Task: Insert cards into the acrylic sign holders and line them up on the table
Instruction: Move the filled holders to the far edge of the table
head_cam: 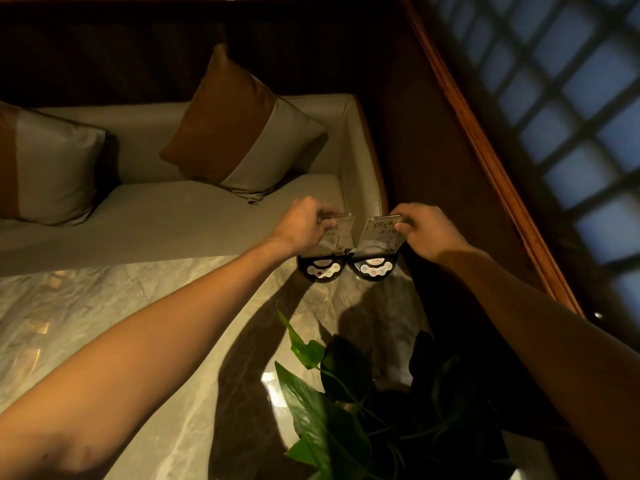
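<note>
Head view: two sign holders stand side by side at the tabletop's far edge.
Left sign holder (330,242): clear panel with a card inside, on a black base with round buttons.
Right sign holder (377,240): same build, its base just beside the left one's.
Left hand (304,225): gripping the left panel's top.
Right hand (427,230): gripping the right panel's top corner.
Tabletop (138,306): glossy marble.
Plant (346,393): near edge.
Sofa (173,209): beyond, with cushions.

Two cushions (242,133) on a pale sofa (173,216), leafy plant (346,393) nearby
</note>
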`<act>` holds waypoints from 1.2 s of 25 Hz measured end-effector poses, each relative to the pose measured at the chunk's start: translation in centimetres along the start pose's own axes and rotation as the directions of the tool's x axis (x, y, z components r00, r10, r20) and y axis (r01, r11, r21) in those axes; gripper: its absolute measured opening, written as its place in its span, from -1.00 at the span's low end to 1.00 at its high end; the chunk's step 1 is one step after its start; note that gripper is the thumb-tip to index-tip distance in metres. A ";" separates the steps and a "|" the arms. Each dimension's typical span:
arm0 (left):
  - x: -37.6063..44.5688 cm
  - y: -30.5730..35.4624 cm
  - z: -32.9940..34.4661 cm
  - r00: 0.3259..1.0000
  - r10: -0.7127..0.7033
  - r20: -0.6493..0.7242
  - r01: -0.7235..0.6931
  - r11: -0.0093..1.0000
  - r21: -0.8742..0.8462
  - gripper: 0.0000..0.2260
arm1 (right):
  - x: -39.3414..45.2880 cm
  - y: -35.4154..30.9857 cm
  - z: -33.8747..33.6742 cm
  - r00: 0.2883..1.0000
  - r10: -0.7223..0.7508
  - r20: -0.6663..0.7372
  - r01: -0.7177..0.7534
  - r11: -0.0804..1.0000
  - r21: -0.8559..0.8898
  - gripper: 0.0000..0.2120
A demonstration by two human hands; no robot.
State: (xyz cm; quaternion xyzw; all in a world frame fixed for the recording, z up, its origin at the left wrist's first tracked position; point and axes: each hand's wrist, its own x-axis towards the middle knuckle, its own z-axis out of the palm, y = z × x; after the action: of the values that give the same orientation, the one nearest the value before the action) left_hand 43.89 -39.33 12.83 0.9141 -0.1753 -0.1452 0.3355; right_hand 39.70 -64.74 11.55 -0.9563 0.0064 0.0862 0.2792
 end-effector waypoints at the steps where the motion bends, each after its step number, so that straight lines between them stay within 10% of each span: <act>1: 0.1 0.0 -0.1 1.000 -0.004 0.002 0.004 1.000 0.003 -0.75 | 0.0 0.0 0.0 1.000 -0.004 -0.003 0.004 1.000 -0.007 -0.84; 18: -0.9 -0.1 0.1 0.999 0.046 -0.010 -0.045 0.996 0.079 -0.76 | -0.3 -1.2 -0.6 0.998 0.042 0.046 -0.040 0.998 -0.050 -0.75; 30: -7.2 -0.3 -6.0 1.000 0.028 -0.010 -0.026 0.985 0.172 -0.61 | -2.9 -7.1 -3.2 0.991 0.100 0.089 -0.055 0.909 -0.413 -0.44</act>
State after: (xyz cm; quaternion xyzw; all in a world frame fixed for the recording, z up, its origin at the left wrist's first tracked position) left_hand 39.75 -32.74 18.07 0.9380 -0.1976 -0.1193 0.2587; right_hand 37.81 -60.59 18.44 -0.9865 0.0110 0.1483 0.0692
